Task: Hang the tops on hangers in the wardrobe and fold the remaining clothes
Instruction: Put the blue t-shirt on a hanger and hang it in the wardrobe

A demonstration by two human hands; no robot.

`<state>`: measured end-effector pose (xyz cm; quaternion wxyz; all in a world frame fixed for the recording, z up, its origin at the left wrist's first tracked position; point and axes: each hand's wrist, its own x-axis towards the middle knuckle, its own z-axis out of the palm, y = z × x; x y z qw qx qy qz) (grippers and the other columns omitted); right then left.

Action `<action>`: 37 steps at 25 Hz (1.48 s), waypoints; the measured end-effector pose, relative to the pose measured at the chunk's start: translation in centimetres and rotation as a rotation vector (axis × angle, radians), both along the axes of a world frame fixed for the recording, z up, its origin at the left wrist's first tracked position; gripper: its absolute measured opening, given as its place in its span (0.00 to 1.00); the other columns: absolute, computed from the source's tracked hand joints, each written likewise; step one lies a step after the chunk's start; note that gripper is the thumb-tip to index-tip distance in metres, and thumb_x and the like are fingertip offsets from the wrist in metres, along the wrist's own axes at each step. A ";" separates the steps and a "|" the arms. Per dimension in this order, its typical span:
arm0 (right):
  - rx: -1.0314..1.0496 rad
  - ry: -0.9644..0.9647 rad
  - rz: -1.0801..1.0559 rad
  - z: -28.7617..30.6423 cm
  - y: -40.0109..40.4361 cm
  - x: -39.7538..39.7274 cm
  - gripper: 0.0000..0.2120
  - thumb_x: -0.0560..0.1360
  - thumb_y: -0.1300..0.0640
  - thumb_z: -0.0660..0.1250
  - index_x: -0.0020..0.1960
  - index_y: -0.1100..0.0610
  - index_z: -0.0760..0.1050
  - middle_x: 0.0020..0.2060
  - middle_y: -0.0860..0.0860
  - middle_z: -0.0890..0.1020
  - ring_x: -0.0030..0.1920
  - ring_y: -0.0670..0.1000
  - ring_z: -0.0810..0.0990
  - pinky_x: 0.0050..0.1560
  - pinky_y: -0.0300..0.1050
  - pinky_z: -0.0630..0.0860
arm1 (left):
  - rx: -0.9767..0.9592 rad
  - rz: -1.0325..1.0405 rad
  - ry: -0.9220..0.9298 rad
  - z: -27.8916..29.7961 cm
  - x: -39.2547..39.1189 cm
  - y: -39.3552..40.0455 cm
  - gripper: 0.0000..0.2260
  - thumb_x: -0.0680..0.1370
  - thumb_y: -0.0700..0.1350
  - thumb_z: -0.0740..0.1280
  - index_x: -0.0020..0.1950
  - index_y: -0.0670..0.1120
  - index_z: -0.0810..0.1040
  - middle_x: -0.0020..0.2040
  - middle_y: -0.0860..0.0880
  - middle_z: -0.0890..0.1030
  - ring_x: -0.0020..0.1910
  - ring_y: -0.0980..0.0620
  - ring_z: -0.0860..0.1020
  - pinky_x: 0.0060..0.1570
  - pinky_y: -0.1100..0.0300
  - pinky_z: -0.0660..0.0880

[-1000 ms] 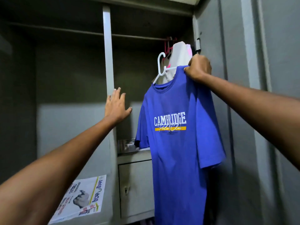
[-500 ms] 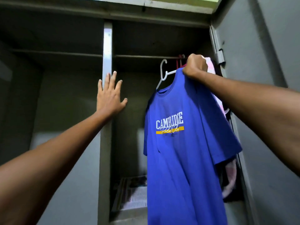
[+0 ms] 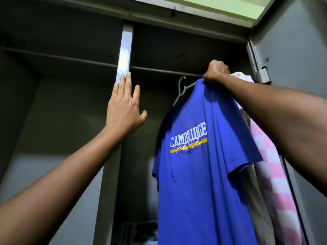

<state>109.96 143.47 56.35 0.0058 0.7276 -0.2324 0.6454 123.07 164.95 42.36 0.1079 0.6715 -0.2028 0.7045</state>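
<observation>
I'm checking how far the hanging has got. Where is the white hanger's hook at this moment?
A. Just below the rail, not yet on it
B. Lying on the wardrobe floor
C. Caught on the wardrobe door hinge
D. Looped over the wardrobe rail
A: the white hanger carrying the blue T-shirt has its hook a little under the rail, while the right hand grips the shirt's shoulder and holds it up.

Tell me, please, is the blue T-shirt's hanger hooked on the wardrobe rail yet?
Not yet: the white hanger hook sits below the rail, and the right hand grips the blue T-shirt.
</observation>
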 end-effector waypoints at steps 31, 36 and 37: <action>0.065 -0.195 -0.117 -2.1 -1.8 -2.2 0.11 0.76 0.62 0.64 0.57 0.63 0.75 0.58 0.59 0.78 0.59 0.60 0.76 0.54 0.49 0.73 | 0.182 0.229 0.029 -1.1 -0.4 -0.6 0.25 0.77 0.59 0.56 0.63 0.41 0.74 0.76 0.37 0.55 0.76 0.40 0.45 0.73 0.48 0.44; 0.099 -0.214 -0.056 -5.9 0.1 -2.9 0.18 0.75 0.62 0.63 0.64 0.61 0.67 0.62 0.58 0.75 0.63 0.59 0.73 0.60 0.48 0.70 | 0.322 0.128 0.387 -6.0 -1.2 -4.0 0.21 0.78 0.53 0.57 0.62 0.40 0.75 0.67 0.38 0.72 0.72 0.40 0.62 0.71 0.48 0.55; 0.145 -0.238 0.004 -7.1 0.6 -3.2 0.20 0.74 0.61 0.63 0.65 0.61 0.65 0.63 0.56 0.74 0.64 0.57 0.73 0.60 0.47 0.69 | 0.311 0.005 0.556 -7.1 -1.0 -4.9 0.18 0.78 0.50 0.59 0.61 0.40 0.76 0.64 0.40 0.74 0.67 0.40 0.68 0.68 0.50 0.61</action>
